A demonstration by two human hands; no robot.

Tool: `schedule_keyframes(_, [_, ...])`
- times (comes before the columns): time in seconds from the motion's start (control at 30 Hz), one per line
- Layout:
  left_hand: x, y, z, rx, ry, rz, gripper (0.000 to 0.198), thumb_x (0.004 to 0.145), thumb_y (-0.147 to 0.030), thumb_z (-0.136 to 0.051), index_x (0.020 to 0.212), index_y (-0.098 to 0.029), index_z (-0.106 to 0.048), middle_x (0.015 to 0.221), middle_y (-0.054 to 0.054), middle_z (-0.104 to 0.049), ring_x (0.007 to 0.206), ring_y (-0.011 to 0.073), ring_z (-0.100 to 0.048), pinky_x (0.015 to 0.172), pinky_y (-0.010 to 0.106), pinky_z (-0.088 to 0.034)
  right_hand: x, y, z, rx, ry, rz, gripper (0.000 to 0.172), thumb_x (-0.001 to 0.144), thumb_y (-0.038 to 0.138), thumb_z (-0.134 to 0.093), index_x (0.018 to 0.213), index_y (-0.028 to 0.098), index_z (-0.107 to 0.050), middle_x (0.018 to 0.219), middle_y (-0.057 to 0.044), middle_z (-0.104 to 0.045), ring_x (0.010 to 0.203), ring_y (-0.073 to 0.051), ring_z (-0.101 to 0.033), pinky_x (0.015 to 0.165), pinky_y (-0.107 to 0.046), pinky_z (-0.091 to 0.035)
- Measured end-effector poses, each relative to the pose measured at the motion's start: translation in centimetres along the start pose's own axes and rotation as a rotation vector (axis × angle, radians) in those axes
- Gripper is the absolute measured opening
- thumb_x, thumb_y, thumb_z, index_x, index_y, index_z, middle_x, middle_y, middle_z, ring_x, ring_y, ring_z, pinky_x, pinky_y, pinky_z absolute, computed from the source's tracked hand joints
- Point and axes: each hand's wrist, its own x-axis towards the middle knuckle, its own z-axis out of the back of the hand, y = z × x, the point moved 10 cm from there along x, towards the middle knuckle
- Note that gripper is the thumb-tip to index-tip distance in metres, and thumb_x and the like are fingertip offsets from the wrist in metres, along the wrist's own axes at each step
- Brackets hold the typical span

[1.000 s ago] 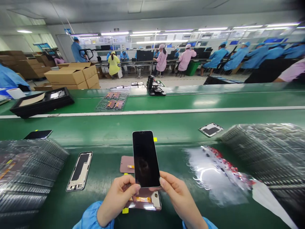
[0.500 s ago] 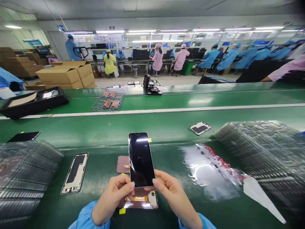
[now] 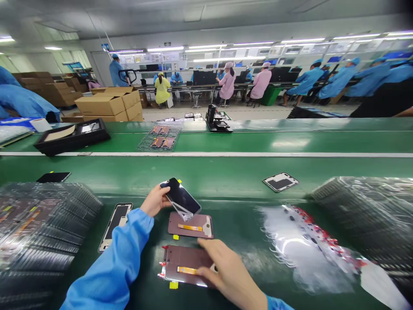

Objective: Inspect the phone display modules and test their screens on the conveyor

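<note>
My left hand [image 3: 155, 200] reaches forward and is closed on a black phone screen panel [image 3: 180, 198], holding it tilted above a pinkish-brown screen back [image 3: 191, 225] that lies on the green bench. My right hand [image 3: 226, 269] rests on the right end of a second pinkish-brown screen back [image 3: 182, 265] close to me; its fingers lie over the panel's edge. Both arms wear blue sleeves.
Stacks of clear plastic trays sit at the left [image 3: 38, 228] and right [image 3: 364, 215]. A metal phone frame [image 3: 115, 220] lies at left, another frame [image 3: 280, 181] and a dark panel [image 3: 53, 177] on the belt. Peeled films [image 3: 290, 232] lie right. Workers sit beyond.
My left hand has carried the black screen panel forward and left, tilting it over the far panel. My right hand let go of it and dropped onto the near panel.
</note>
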Motion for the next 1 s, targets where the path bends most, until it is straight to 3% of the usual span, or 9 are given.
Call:
schedule_keyframes(0.17, [5.7, -2.2, 5.1, 0.051, -0.332, -0.112, 0.036, 0.094, -0.025, -0.059, 0.128, -0.016, -0.052, 0.117, 0.009, -0.063, 0.093, 0.0203, -0.066, 0.079, 0.039, -0.059, -2.3, 3.3, -3.5, -0.544, -0.09, 0.445, 0.069, 0.065, 0.05, -0.088, 0.118, 0.014, -0.064, 0.118, -0.011, -0.07, 0.1, -0.031, -0.066, 0.087, -0.044, -0.055])
schedule_keyframes(0.33, [4.9, -4.0, 8.1, 0.218, -0.511, -0.296, 0.062, 0.087, -0.02, -0.066, 0.143, -0.021, -0.04, 0.159, 0.013, -0.026, 0.143, 0.0358, -0.028, 0.116, 0.06, -0.028, -3.4, 3.6, -4.1, -0.652, -0.24, 0.555, 0.039, 0.092, 0.049, -0.063, 0.114, 0.018, -0.066, 0.108, -0.007, -0.075, 0.093, -0.024, -0.069, 0.081, -0.037, -0.054])
schedule_keyframes(0.43, [2.3, -3.5, 6.7, 0.288, -0.404, -0.376, 0.058, 0.086, -0.02, -0.066, 0.139, -0.015, -0.044, 0.154, 0.017, -0.036, 0.143, 0.0322, -0.03, 0.119, 0.053, -0.023, -3.8, 4.0, -3.5, -0.651, -0.313, 0.567, 0.03, 0.103, 0.033, -0.042, 0.112, 0.018, -0.067, 0.104, -0.006, -0.076, 0.092, -0.023, -0.071, 0.082, -0.036, -0.054])
schedule_keyframes(0.53, [-1.4, -2.1, 4.2, 0.315, -0.233, -0.404, 0.045, 0.082, -0.025, -0.067, 0.125, -0.016, -0.056, 0.14, 0.016, -0.054, 0.132, 0.0294, -0.046, 0.114, 0.047, -0.033, -4.2, 4.9, -3.1, -0.683, -0.38, 0.612, 0.04, 0.102, 0.009, -0.03, 0.108, 0.015, -0.068, 0.103, -0.007, -0.077, 0.093, -0.021, -0.072, 0.08, -0.032, -0.055])
schedule_keyframes(0.63, [-5.5, -0.7, 2.7, 0.307, -0.128, -0.402, 0.044, 0.079, -0.036, -0.068, 0.117, -0.019, -0.059, 0.133, 0.014, -0.059, 0.123, 0.0284, -0.054, 0.107, 0.045, -0.042, -4.3, 5.5, -2.8, -0.671, -0.414, 0.639, 0.046, 0.101, 0.006, -0.025, 0.102, 0.014, -0.07, 0.097, -0.006, -0.078, 0.087, -0.02, -0.074, 0.074, -0.029, -0.057])
schedule_keyframes(0.8, [-10.1, 0.2, 3.6, 0.242, -0.16, -0.392, 0.044, 0.081, -0.046, -0.068, 0.115, -0.022, -0.055, 0.114, 0.007, -0.061, 0.109, 0.0219, -0.057, 0.087, 0.032, -0.049, -4.2, 5.3, -1.6, -0.64, -0.356, 0.626, 0.041, 0.104, 0.013, -0.029, 0.101, 0.014, -0.069, 0.096, -0.005, -0.078, 0.082, -0.019, -0.075, 0.068, -0.026, -0.061])
schedule_keyframes(0.9, [-11.6, 1.4, 3.9, 0.165, -0.222, -0.383, 0.029, 0.081, -0.047, -0.069, 0.086, -0.022, -0.054, 0.08, -0.003, -0.053, 0.073, 0.013, -0.055, 0.064, 0.024, -0.046, -4.2, 5.1, 0.4, -0.657, -0.376, 0.592, 0.031, 0.097, 0.005, -0.041, 0.116, 0.006, -0.065, 0.11, -0.013, -0.075, 0.099, -0.022, -0.072, 0.081, -0.028, -0.061])
schedule_keyframes(0.93, [-11.8, 2.4, 3.0, 0.153, -0.175, -0.349, 0.032, 0.08, -0.047, -0.071, 0.079, -0.021, -0.052, 0.074, -0.004, -0.05, 0.066, 0.0116, -0.052, 0.062, 0.024, -0.045, -4.0, 5.0, 1.3, -0.66, -0.408, 0.548, 0.031, 0.095, 0.004, -0.046, 0.121, 0.003, -0.063, 0.115, -0.017, -0.072, 0.105, -0.024, -0.07, 0.085, -0.029, -0.061])
schedule_keyframes(1.0, [-12.2, 5.1, -0.8, 0.11, 0.074, -0.242, 0.038, 0.071, -0.047, -0.081, 0.083, -0.021, -0.055, 0.078, -0.002, -0.057, 0.073, 0.0139, -0.059, 0.069, 0.026, -0.049, -3.5, 5.1, 2.8, -0.663, -0.472, 0.452, 0.037, 0.092, 0.004, -0.051, 0.128, 0.001, -0.059, 0.123, -0.021, -0.067, 0.113, -0.026, -0.066, 0.087, -0.032, -0.06])
